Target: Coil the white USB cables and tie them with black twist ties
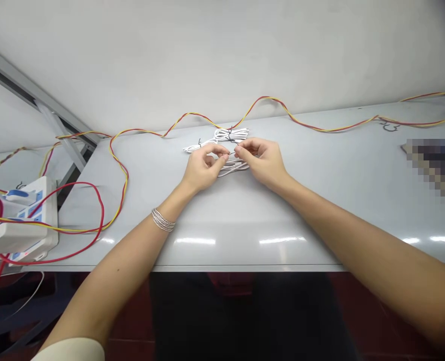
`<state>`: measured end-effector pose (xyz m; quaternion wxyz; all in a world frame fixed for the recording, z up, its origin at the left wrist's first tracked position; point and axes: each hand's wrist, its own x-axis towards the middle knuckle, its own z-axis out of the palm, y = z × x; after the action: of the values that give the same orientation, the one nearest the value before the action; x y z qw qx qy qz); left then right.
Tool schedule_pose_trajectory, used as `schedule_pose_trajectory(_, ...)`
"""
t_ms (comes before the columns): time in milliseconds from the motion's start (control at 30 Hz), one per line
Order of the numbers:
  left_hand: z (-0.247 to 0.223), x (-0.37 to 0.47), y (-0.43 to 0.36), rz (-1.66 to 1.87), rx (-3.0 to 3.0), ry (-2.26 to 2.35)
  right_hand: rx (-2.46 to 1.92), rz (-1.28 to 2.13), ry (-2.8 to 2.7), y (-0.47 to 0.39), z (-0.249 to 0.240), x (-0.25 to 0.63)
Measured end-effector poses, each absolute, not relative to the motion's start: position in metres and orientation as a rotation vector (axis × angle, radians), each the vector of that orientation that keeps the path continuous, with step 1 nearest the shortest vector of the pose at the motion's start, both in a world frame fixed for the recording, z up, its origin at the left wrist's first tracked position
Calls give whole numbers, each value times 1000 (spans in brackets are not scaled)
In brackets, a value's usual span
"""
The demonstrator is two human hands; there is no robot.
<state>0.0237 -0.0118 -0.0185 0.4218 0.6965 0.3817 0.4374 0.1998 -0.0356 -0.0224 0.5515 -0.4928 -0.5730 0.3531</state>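
Note:
My left hand (203,169) and my right hand (263,159) meet near the back of the grey table. Each pinches thumb against fingertips on a thin black twist tie (232,153), which shows as a short dark line between them. Just beneath lies a coiled white cable (233,169), partly covered by my fingers. Behind my hands rests another white cable bundle (241,134), with a black tie around its middle. A looped white cable end (193,148) with its own black tie pokes out left of it.
Twisted red and yellow wires (188,114) run along the back edge. At the left stands a white power strip (49,215) with plugs and a red wire loop (101,210). Loose black ties (390,126) lie at the back right, near a pixelated object (436,165).

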Motion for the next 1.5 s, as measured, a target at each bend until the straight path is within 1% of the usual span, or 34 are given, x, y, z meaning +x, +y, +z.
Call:
schedule_pose_trajectory(300,-26,23,-8,1159,1861,928,-1135,964,-1260,-34,-25,200)
schedule_pose_trajectory(500,-24,20,-7,1227,2262,834,-1161,999,-1238,-35,-21,199)
schedule_pose_trajectory(633,-17,17,-10,1210,2488,819,-1205,1026,-1243,-36,-20,199)
schedule_pose_trajectory(1100,-7,13,-14,1060,2797,840,-1307,1016,-1379,-35,-19,200)
schedule_pose_trajectory(1500,-5,10,-13,967,2835,720,-1294,1020,-1557,-40,-11,202)
